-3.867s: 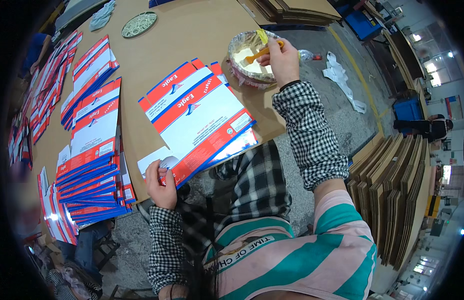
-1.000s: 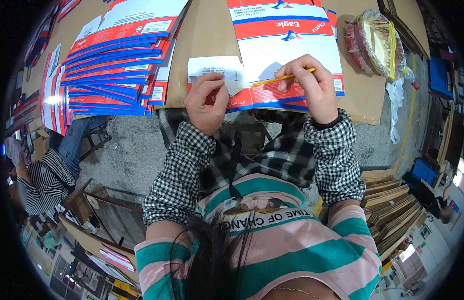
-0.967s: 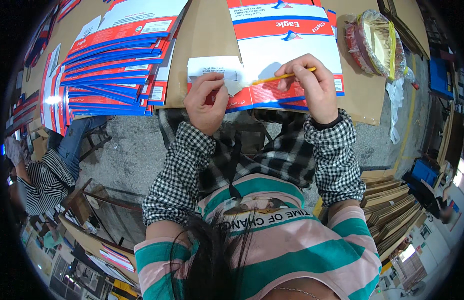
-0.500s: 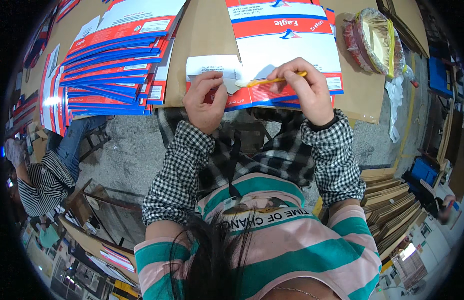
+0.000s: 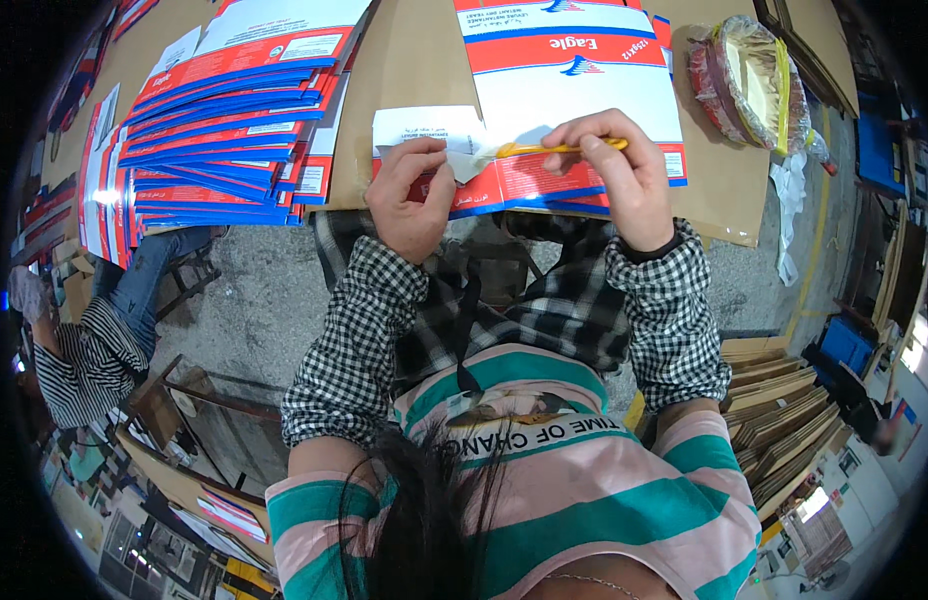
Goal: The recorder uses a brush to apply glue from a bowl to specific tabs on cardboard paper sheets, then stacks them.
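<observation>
A flat printed carton (image 5: pixel 584 105) in white, red and blue lies in front of me, its flaps toward my body. My left hand (image 5: pixel 414 205) is closed with thumb and fingers on a small white flap (image 5: pixel 466 160) at the carton's near left. Another white flap (image 5: pixel 424 124) stands out just beyond those fingers. In my right hand (image 5: pixel 629 185) is a slim yellow-handled brush (image 5: pixel 544 149), held almost level. Its pale tip points left and meets the flap area near my left fingers; exact contact is too small to tell.
A fanned stack of similar cartons (image 5: pixel 224 140) fills the table's left. At the right stands a plastic-lined tub (image 5: pixel 749 85) with pale contents. Brown cardboard (image 5: pixel 724 205) covers the tabletop. A person in a striped top (image 5: pixel 89 365) sits at far left; cardboard sheets (image 5: pixel 784 425) are piled at right.
The brush has turned to lie more level, its tip shifting slightly upward, and my right hand has moved a little to the right. My left hand stays on the flap.
</observation>
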Tool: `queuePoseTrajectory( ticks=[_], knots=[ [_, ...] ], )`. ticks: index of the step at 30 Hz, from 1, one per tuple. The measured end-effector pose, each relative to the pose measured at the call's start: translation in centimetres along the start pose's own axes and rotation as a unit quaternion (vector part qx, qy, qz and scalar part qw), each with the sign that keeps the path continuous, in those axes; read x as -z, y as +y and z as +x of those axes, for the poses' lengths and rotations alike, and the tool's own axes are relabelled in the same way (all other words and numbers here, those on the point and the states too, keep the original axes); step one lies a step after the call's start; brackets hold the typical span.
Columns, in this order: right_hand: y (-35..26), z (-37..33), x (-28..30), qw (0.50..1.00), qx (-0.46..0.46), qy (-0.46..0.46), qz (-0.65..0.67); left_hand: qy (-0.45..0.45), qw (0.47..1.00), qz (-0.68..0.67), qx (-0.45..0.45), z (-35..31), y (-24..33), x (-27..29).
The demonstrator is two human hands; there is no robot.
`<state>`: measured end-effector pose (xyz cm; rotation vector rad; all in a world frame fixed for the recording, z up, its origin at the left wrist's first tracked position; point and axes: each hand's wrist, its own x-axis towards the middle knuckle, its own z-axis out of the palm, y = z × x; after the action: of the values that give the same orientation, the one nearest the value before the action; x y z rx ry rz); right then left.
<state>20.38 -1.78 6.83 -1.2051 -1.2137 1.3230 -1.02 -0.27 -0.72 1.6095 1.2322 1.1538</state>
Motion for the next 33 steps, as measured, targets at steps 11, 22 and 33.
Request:
queuePoseTrajectory(
  ticks=[11, 22, 33],
  knots=[
    [-0.1, -0.1, -0.7, 1.000, 0.006, -0.014, 0.006, 0.007, 1.000, -0.007, -0.004, -0.1, -0.4, -0.1],
    [-0.4, 0.0, 0.0, 0.999, 0.002, -0.036, -0.027, 0.010, 0.999, 0.021, -0.044, 0.1, -0.3, 0.0],
    [0.0, -0.3, 0.5, 1.000, 0.003, -0.016, -0.020, 0.007, 1.000, 0.004, -0.021, 0.1, -0.1, 0.0]
  ],
)
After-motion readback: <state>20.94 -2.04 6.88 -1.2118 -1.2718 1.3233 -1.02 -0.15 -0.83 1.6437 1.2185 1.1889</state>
